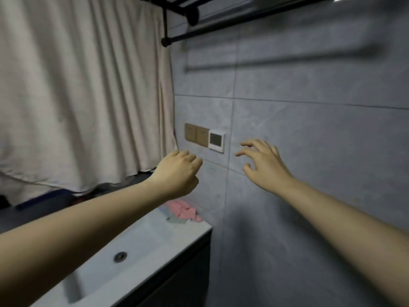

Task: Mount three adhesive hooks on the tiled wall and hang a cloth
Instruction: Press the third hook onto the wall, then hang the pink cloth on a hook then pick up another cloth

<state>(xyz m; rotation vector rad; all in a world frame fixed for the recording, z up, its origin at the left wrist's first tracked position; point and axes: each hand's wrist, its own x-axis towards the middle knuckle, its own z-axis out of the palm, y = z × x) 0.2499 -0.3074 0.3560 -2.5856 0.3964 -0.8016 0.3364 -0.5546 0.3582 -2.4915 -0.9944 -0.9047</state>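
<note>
Before the tiled wall, beside the switches, the left hand was curled, any contents hidden, the right hand spread empty, while pink and grey cloths were heaped at the basin's far corner.

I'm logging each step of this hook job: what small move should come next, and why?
Probably bring the right hand the rest of the way to the grey tiled wall. Its fingers are spread and hold nothing, no hook shows on the tiles, and the left hand is curled, its contents hidden.
</note>
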